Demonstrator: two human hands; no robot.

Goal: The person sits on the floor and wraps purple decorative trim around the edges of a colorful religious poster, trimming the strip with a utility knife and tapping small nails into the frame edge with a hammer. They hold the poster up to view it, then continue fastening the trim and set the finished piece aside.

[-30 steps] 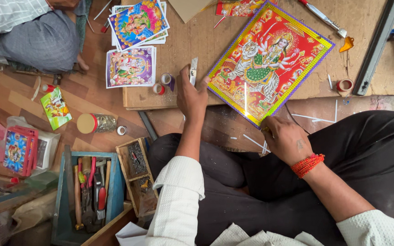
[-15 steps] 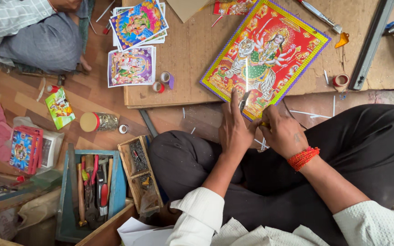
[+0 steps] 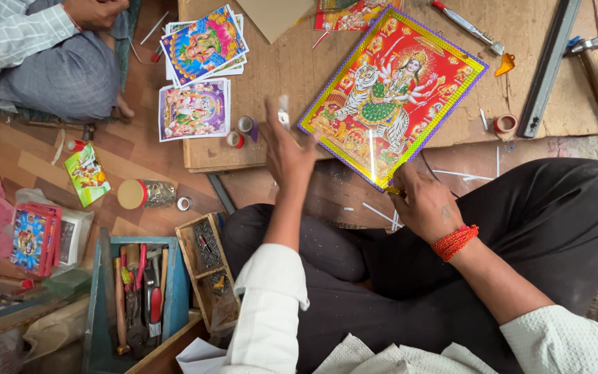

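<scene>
We sit cross-legged on a wooden floor before a low board of rough brown plywood (image 3: 410,149). On it, tilted like a diamond, lies a glossy rectangular religious print (image 3: 392,97) in red and gold with a purple dotted border. Our right hand (image 3: 425,202) rests at its near corner, fingers curled together on the edge. Our left hand (image 3: 289,149) is raised beside the print, fingers pinched around a small pale object (image 3: 284,111), blurred. Further left lie smaller shiny prints (image 3: 195,109), little tape rolls (image 3: 240,131) and a blue wooden toolbox (image 3: 133,305) of pliers.
</scene>
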